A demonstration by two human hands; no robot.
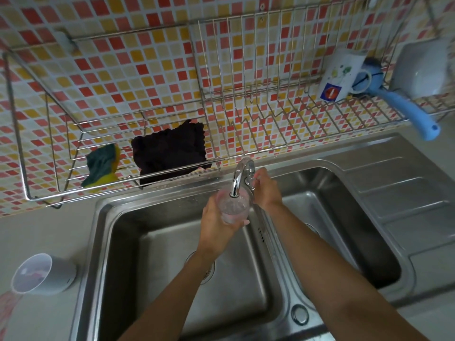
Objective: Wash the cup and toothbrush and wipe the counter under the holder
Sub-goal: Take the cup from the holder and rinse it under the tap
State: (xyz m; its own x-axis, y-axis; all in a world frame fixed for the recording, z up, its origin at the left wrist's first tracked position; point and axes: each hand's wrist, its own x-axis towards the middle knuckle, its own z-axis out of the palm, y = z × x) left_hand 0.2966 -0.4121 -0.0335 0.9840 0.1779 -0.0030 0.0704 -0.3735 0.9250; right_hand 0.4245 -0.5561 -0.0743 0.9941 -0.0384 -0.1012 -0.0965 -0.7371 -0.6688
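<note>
Both hands were busy at centre frame: my left hand (216,222) was wrapped around the clear cup (232,207), mouth up and directly beneath the faucet (240,177) spout, while my right hand (264,187) gripped the tap handle just beside it. Whether water ran, I could not tell. I saw no toothbrush; a white holder (44,274) stood on the worktop (46,232) at lower left, nearer my left hand.

head view, steeply down and forward over the sink (344,168), close
</note>
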